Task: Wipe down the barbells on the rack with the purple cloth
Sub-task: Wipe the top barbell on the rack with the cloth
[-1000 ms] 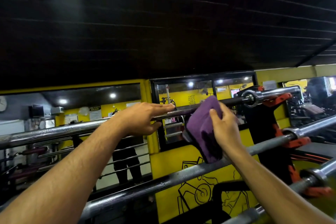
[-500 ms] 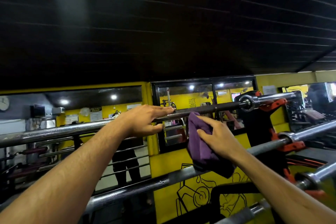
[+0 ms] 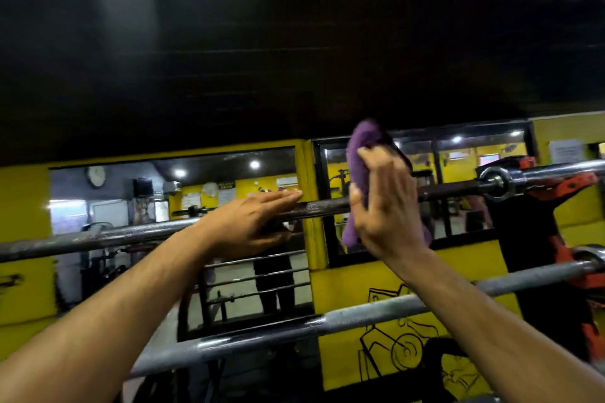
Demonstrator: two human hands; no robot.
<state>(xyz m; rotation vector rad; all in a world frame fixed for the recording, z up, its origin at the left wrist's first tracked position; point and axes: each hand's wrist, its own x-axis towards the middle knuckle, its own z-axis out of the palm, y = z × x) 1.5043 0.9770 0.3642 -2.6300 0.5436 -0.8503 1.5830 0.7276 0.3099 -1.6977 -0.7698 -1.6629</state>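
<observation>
A gym room with yellow walls [image 3: 26, 271], a black ceiling and mirrored panels fills the background, with an orange and black barbell rack [image 3: 556, 203] at 3 o'clock. The dark, worn steel top barbell [image 3: 320, 207] runs across the middle from 9 o'clock up to the rack; a lighter grey lower barbell [image 3: 327, 321] slants beneath it.

Half a second ago the purple cloth [image 3: 358, 167] hung below the top bar, pressed down toward the lower one. Now it has been lifted: its bunched upper end rises above the top barbell at about 1 o'clock of centre, and the cloth drapes against the bar's far side, its lower edge below the bar.

The right hand [image 3: 386, 206] stands almost upright, back toward the camera, fingers [image 3: 389, 173] straight and close together, pressing the cloth against the bar, thumb tucked along the cloth's left edge. The left hand [image 3: 248, 219] has barely moved: it lies flat, palm down, over the top barbell, fingers extended together pointing toward 2 o'clock, thumb underneath the bar.
</observation>
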